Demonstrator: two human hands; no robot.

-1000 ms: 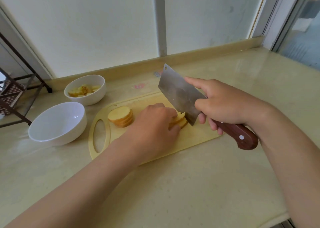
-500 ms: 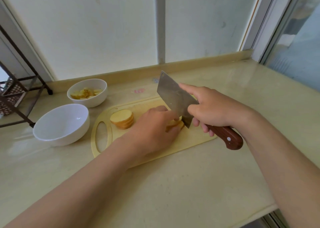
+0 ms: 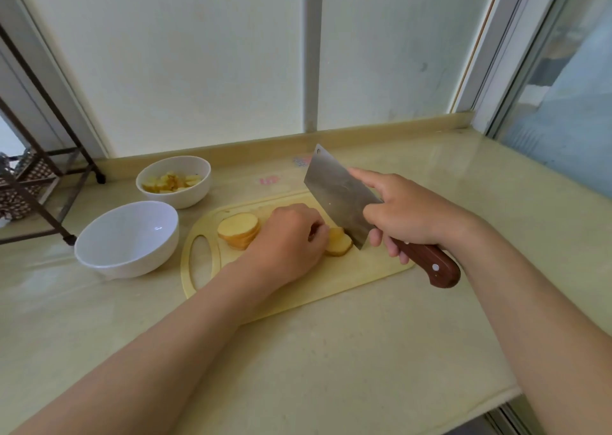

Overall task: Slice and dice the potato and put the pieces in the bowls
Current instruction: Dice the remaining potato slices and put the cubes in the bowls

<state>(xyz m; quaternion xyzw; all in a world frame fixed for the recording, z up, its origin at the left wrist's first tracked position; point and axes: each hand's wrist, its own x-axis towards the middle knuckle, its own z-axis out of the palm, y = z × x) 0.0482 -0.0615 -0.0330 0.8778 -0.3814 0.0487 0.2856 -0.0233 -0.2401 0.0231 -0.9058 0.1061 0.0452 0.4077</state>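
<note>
WINDOWSILL KITCHEN: Our right hand [image 3: 414, 216] clenches the cleaver [image 3: 341, 199], blade now standing at the right end of the potato slices [image 3: 339, 247] on the cutting board [image 3: 331, 279], which our left hand [image 3: 288, 242] pins under curled fingers. More potato shows beside the blade than a second ago; dicing looks unfinished, the near bowl [image 3: 132, 229] unfilled.

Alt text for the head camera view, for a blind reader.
A right hand grips a wooden-handled steel cleaver, its blade beside potato slices that the left hand steadies on a pale yellow cutting board. Left of them sit another slice stack, an empty white bowl and a white bowl of potato pieces.
</note>
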